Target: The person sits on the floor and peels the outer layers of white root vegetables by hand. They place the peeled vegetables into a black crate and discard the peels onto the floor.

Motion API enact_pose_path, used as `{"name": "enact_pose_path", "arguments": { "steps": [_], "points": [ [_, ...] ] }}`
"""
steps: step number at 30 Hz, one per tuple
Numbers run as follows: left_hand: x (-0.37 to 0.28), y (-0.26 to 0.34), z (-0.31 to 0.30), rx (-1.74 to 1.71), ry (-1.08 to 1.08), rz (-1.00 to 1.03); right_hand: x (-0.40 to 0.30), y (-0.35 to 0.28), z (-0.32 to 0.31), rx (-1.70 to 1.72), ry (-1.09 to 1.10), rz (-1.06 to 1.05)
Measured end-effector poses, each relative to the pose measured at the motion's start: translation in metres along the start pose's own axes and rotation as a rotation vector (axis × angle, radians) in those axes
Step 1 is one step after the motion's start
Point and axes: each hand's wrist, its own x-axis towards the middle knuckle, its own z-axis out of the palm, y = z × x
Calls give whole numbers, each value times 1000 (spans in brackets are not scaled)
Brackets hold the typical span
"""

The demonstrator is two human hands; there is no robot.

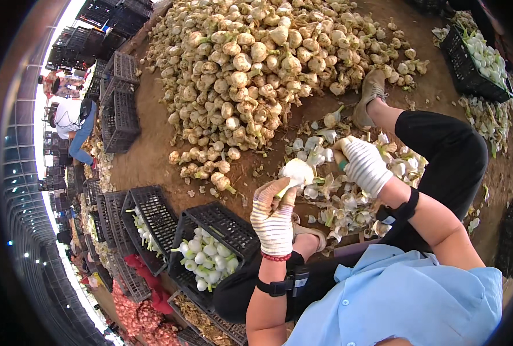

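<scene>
My left hand [274, 212], in a striped knit glove, holds a white garlic bulb [298, 172] by its short green stem. To its right my right hand [363, 162], gloved too, is curled with the fingers closed around a small tool, of which a green part [343, 164] shows at the palm; the rest of the tool is hidden. The bulb and the right hand are apart. Peeled garlic skins [347, 207] lie on the ground below and between the hands.
A large heap of unpeeled garlic bulbs [247, 65] lies ahead. Black plastic crates stand at the left, one with white bulbs [206, 257]; another filled crate [477, 65] stands at the upper right. My shoe [371, 97] is beside the heap. Another person [70, 119] bends over at the far left.
</scene>
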Motion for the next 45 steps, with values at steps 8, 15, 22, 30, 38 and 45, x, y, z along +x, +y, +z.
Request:
{"name": "enact_pose_path", "arguments": {
  "steps": [8,15,22,30,38,45],
  "points": [
    [-2,-13,20,318,66,98,-20,-46,20,20,46,-257],
    [-1,-10,16,290,24,175,-5,-27,21,8,41,-222],
    [3,-23,-7,-209,13,-141,11,45,33,-235,-411,38],
    [27,-15,-21,-1196,73,-402,77,120,90,-252,-469,147],
    [33,-20,-15,-1228,71,-770,136,152,128,-409,-532,466],
    [15,-54,9,-691,-107,-970,62,59,80,637,-316,103]
  ]
}}
